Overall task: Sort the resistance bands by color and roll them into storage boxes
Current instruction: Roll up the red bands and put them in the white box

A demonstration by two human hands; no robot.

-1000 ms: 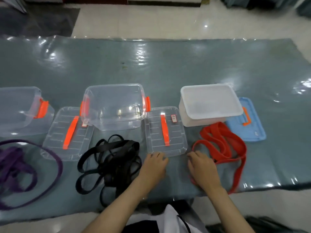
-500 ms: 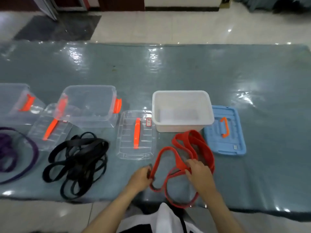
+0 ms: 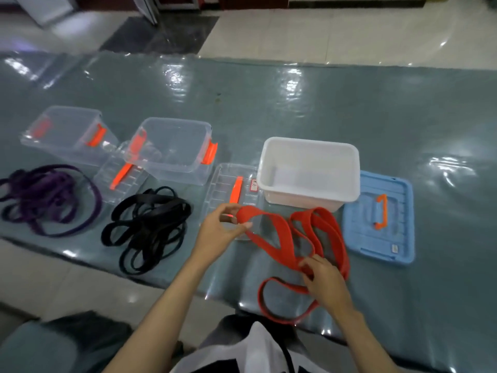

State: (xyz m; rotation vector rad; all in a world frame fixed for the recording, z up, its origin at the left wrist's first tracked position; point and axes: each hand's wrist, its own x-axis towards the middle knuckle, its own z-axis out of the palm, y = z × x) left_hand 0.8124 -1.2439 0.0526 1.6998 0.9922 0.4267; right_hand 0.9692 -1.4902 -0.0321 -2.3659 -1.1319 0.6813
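Hands both on the red bands point(image 3: 285, 238), low center of the frame. My left hand point(image 3: 217, 232) pinched one end of a red loop between thumb and fingers, lifted just in front of a clear lid point(image 3: 223, 189). My right hand point(image 3: 322, 278) gripped the tangle lower right, fingers curled over the strands; one loop drooped toward the near table edge. White box point(image 3: 309, 170) sat open just behind the red bands, nothing visible inside, with a blue lid point(image 3: 382, 219) touching its right side. Black bands point(image 3: 148, 224) lay heaped left of center, purple bands point(image 3: 45, 197) at far left. Two clear boxes point(image 3: 172, 149) with orange latches stood behind those heaps. Table cover point(image 3: 295, 103) was glossy grey-green.
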